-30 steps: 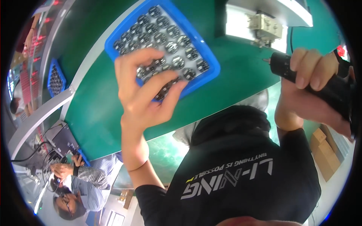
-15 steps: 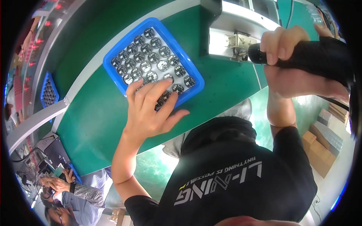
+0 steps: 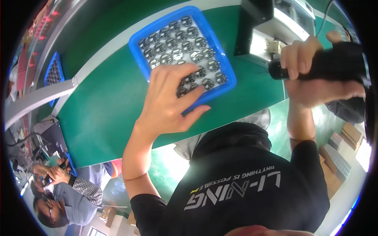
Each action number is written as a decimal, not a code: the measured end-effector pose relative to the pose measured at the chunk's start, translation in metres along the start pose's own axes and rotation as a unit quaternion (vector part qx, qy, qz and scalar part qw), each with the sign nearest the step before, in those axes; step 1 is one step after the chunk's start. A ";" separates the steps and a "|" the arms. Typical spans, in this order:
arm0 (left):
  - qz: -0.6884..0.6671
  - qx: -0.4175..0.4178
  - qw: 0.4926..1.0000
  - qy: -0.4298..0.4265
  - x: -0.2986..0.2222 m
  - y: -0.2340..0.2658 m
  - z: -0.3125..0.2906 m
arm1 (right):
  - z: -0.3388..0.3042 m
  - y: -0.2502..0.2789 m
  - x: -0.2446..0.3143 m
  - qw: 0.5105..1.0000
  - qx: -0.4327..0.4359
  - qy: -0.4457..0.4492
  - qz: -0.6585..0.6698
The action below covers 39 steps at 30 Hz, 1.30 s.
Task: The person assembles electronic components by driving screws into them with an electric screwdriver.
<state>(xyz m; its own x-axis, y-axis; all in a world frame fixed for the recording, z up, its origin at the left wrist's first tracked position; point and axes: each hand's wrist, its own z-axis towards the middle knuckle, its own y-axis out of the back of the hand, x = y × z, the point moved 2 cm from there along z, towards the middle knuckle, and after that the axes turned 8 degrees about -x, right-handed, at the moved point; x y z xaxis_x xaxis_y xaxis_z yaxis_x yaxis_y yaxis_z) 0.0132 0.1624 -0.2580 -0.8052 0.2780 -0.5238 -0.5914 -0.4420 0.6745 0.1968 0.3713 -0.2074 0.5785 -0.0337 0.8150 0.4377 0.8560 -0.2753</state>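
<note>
My left hand (image 3: 167,100) reaches over the near side of a blue plastic tray (image 3: 230,80), fingers spread and thumb apart. Rows of small round dark circuit-board pieces (image 3: 181,36) lie on the tray's white liner. The fingers hide some of these pieces, and I cannot tell whether the fingertips touch any. At the right, my right hand (image 3: 303,72) is wrapped around a thick black cylindrical tool (image 3: 330,61). Its rounded end points left, close to a small metal bracket (image 3: 275,46) on a lit white machine (image 3: 258,37).
A green work table (image 3: 106,114) lies under the tray, with a grey rail (image 3: 59,92) along its far left. Beyond the rail stands another blue tray (image 3: 51,80) of pieces. A co-worker (image 3: 75,196) sits at the lower left. Cardboard boxes (image 3: 330,173) stand at the right.
The whole view has shifted, so tray and machine appear farther right and higher. The black tool's end has come nearer to me relative to the bracket. My left hand stays over the tray.
</note>
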 end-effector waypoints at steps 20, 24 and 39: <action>0.109 -0.001 0.994 -0.016 -0.008 -0.024 -0.015 | -0.016 -0.066 -0.053 0.995 -0.044 -0.002 0.092; 0.099 -0.009 0.995 -0.028 -0.005 -0.026 -0.019 | -0.023 -0.064 -0.046 0.993 -0.054 0.010 0.100; 0.094 -0.022 0.995 -0.016 -0.005 -0.027 -0.018 | -0.035 -0.067 -0.066 0.996 -0.057 -0.008 0.066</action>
<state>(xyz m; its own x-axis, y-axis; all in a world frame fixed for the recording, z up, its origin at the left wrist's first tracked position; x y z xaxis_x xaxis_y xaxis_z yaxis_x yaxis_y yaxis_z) 0.0340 0.1574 -0.2831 -0.9028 0.2138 -0.3732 -0.4283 -0.5253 0.7353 0.1530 0.2985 -0.2607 0.6256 0.0832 0.7757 0.4348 0.7883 -0.4352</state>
